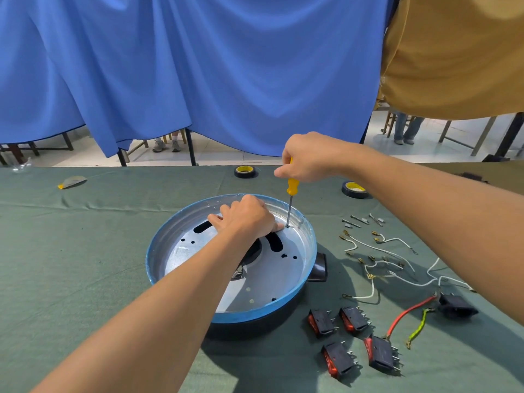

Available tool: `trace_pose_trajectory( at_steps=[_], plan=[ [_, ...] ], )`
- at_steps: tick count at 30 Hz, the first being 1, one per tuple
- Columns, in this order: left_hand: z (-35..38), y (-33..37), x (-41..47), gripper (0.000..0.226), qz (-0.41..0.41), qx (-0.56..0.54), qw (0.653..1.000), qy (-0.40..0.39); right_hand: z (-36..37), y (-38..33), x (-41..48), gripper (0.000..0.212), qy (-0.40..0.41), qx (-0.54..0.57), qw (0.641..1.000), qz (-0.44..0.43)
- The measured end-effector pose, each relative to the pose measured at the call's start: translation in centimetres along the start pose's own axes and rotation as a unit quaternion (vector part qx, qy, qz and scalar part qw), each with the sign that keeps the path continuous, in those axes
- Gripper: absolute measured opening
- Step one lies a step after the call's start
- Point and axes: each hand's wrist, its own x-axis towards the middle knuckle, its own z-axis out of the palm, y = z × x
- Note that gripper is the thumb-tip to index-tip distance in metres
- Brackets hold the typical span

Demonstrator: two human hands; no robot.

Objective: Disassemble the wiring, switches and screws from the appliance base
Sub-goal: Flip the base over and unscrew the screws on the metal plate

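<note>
On the counter (99,265) the appliance base (150,259) sits right in front of you, open side up, its blue rim ringing a metal plate (283,273). Your left hand (246,219) rests on that plate with its grip released. The fingers press down, and one fingertip lies just beside the tool's tip, probably to stop the base turning and to steady the tip. The screwdriver (292,187) stands almost upright. Its tip meets the plate near the far rim, presumably in a screw head too small to make out. Your right hand (306,160) has its grip wrapped round the yellow handle from above, so your push runs down the shaft. Further right lie the white wires (374,248) and four switches (338,360), sorted in groups, so most of the job looks done.
</note>
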Motion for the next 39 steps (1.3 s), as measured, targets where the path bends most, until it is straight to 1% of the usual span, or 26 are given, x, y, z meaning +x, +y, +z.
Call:
trace_pose_trajectory(
  at_steps=[1, 4, 5, 7, 8, 9, 11, 14, 15, 17, 18, 20, 22, 24, 26, 27, 29, 30, 33, 34, 36, 37, 39],
  plan=[
    [-0.02, -0.01, -0.01, 0.046, 0.001, -0.001, 1.000, 0.000, 0.09, -0.04, 0.09, 0.033, -0.003, 0.017, 1.000, -0.005],
    [-0.04, -0.02, -0.06, 0.048, 0.001, -0.004, 1.000, 0.001, 0.16, 0.09, 0.39, 0.033, -0.020, 0.028, 0.999, 0.006],
    [-0.06, -0.01, -0.09, 0.048, 0.001, -0.004, 1.000, 0.001, 0.24, 0.23, 0.47, 0.037, -0.013, 0.022, 1.000, 0.012],
    [-0.04, 0.03, -0.10, 0.049, 0.001, -0.004, 1.000, 0.001, 0.25, 0.39, 0.36, 0.052, 0.009, 0.009, 0.999, 0.032],
    [-0.06, 0.03, -0.10, 0.049, 0.001, -0.004, 1.000, 0.001, 0.22, 0.37, 0.27, 0.053, 0.016, 0.006, 0.999, 0.030],
    [-0.09, 0.02, -0.12, 0.049, 0.001, -0.005, 1.000, 0.000, 0.21, 0.34, 0.24, 0.048, 0.015, 0.008, 1.000, 0.025],
    [-0.08, 0.02, -0.11, 0.049, 0.002, -0.007, 1.000, -0.001, 0.16, 0.29, 0.42, 0.029, -0.008, 0.029, 0.999, 0.019],
    [-0.07, 0.02, -0.13, 0.049, 0.002, -0.009, 1.000, -0.003, -0.08, 0.25, 0.34, 0.028, -0.038, 0.023, 0.999, 0.026],
    [-0.07, 0.03, -0.15, 0.048, 0.002, -0.009, 1.000, -0.003, -0.02, 0.33, 0.33, 0.031, -0.030, 0.014, 0.999, 0.030],
    [-0.05, 0.05, -0.12, 0.046, 0.003, -0.009, 1.000, -0.001, 0.04, 0.24, 0.12, 0.044, -0.008, 0.004, 0.999, 0.033],
    [-0.05, 0.03, -0.12, 0.046, 0.003, -0.010, 1.000, 0.000, 0.06, 0.15, -0.02, 0.044, -0.003, 0.006, 1.000, 0.026],
    [-0.04, 0.02, -0.14, 0.046, 0.003, -0.009, 1.000, 0.001, 0.19, -0.12, 0.00, 0.033, -0.004, 0.022, 1.000, 0.011],
    [-0.03, 0.02, -0.14, 0.046, 0.002, -0.006, 1.000, 0.002, 0.13, -0.40, -0.01, 0.033, -0.015, 0.025, 1.000, 0.008],
    [-0.03, 0.04, -0.17, 0.046, 0.001, -0.003, 1.000, 0.003, 0.28, -0.22, 0.11, 0.032, -0.012, 0.002, 1.000, 0.004],
    [0.04, 0.05, -0.11, 0.047, 0.000, -0.003, 1.000, 0.003, 0.34, -0.16, -0.02, 0.046, 0.007, -0.005, 0.999, 0.032],
    [0.05, 0.04, -0.09, 0.047, -0.001, -0.003, 1.000, 0.004, 0.36, -0.16, -0.09, 0.048, 0.014, -0.003, 0.999, 0.033],
    [0.05, 0.04, -0.11, 0.048, -0.001, -0.004, 1.000, 0.003, 0.37, -0.24, -0.01, 0.033, 0.013, 0.011, 1.000, 0.018],
    [0.05, 0.05, -0.14, 0.048, 0.000, -0.004, 1.000, 0.002, 0.32, -0.34, 0.04, 0.029, 0.005, 0.028, 1.000, 0.011],
    [0.02, 0.09, -0.18, 0.047, 0.002, -0.002, 1.000, 0.003, 0.00, -0.25, 0.01, 0.029, -0.029, 0.030, 0.999, 0.011],
    [0.00, 0.10, -0.21, 0.046, 0.002, -0.001, 1.000, 0.004, 0.06, -0.09, 0.00, 0.028, -0.024, 0.019, 0.999, 0.020],
    [0.01, 0.12, -0.21, 0.044, 0.003, -0.003, 1.000, 0.005, 0.26, 0.02, -0.12, 0.043, 0.005, 0.010, 0.999, 0.048],
    [0.00, 0.11, -0.22, 0.044, 0.003, -0.004, 1.000, 0.005, 0.33, 0.05, -0.25, 0.044, 0.015, 0.009, 0.999, 0.048],
    [-0.05, 0.11, -0.33, 0.044, 0.003, -0.003, 1.000, 0.004, 0.52, 0.02, -0.24, 0.033, 0.011, 0.025, 0.999, 0.024]
  ],
)
